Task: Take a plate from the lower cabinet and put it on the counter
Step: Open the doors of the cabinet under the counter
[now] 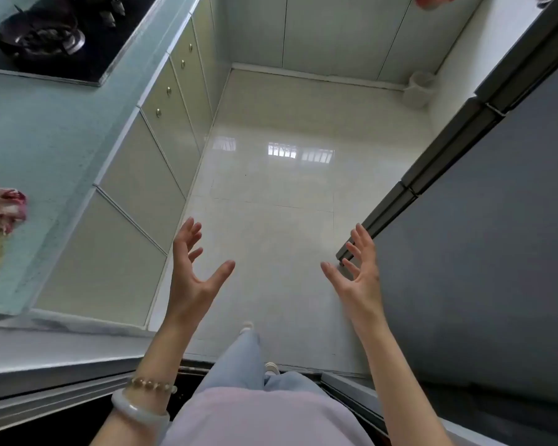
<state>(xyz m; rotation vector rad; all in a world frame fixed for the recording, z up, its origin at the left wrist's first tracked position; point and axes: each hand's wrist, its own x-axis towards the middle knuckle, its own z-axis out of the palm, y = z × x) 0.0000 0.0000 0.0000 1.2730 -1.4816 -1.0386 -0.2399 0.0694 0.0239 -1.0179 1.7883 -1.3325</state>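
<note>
- Head view: both hands are raised over the floor [271, 175], fingers spread, palms facing each other, holding nothing.
- Left hand [192, 272] is near the lower cabinet doors [149, 175], all shut; right hand [360, 275] is beside a dark appliance [484, 252].
- No plate is visible; the surface [45, 140] lies to the left.

**Cut off and out of sight**

The lower cabinet doors [149, 175] are all shut, hiding whatever is inside. At the counter's [45, 133] left edge, a pink-and-red bundle [0, 207] is cropped and blurred. The gas stove [55, 37] is cut by the top border.
</note>
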